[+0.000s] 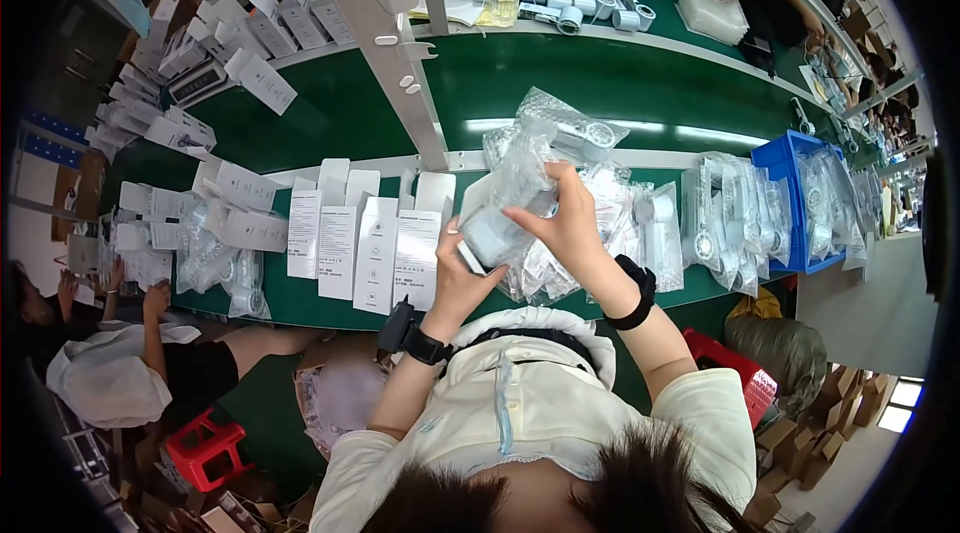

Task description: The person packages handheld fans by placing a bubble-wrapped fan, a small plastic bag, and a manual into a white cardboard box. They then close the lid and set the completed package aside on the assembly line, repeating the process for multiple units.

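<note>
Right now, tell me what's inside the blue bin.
Clear bags of pale items stand inside the blue bin. They cover its floor, so whatever lies beneath or deeper among them cannot be seen.

Left of the left hand (452,288), white cartons (374,258) are lined up on the green-topped workbench (300,301). Right of the right hand (568,223), it carries clear-bagged handheld fans (712,228) and a blue bin (778,155).

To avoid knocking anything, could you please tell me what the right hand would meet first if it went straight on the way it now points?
The right hand would most likely meet the clear plastic bag it touches; depth beyond that is hard to judge from this view.
</note>
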`<state>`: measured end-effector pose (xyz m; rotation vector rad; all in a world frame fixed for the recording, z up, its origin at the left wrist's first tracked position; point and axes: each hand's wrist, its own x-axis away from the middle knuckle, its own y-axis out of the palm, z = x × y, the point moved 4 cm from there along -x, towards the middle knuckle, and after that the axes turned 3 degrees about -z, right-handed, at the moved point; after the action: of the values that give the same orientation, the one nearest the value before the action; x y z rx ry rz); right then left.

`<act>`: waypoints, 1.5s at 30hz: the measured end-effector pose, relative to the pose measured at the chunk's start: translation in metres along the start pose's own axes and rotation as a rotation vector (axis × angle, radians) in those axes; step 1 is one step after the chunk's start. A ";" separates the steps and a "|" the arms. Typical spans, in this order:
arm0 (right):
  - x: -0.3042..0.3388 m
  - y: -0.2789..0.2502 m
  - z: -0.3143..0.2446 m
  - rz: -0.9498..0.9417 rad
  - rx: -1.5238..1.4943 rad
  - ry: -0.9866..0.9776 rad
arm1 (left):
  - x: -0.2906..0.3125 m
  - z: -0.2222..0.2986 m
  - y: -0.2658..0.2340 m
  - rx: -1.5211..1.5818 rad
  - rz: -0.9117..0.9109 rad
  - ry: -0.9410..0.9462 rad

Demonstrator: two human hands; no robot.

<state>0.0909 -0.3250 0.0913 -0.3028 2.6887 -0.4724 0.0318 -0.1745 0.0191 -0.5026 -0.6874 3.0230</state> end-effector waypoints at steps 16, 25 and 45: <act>0.051 -0.047 0.075 0.080 0.663 0.115 | 0.017 -0.023 -0.022 0.116 0.101 -0.037; 0.063 -0.060 0.111 -0.351 0.657 0.120 | -0.007 0.015 -0.060 -0.219 0.018 -0.193; -0.021 0.058 -0.032 -0.715 0.159 -0.817 | -0.009 -0.019 -0.065 -0.364 0.048 -0.263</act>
<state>0.0879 -0.2572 0.1054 -1.1391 1.6834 -0.5860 0.0417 -0.1082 0.0330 -0.1178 -1.2686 3.0452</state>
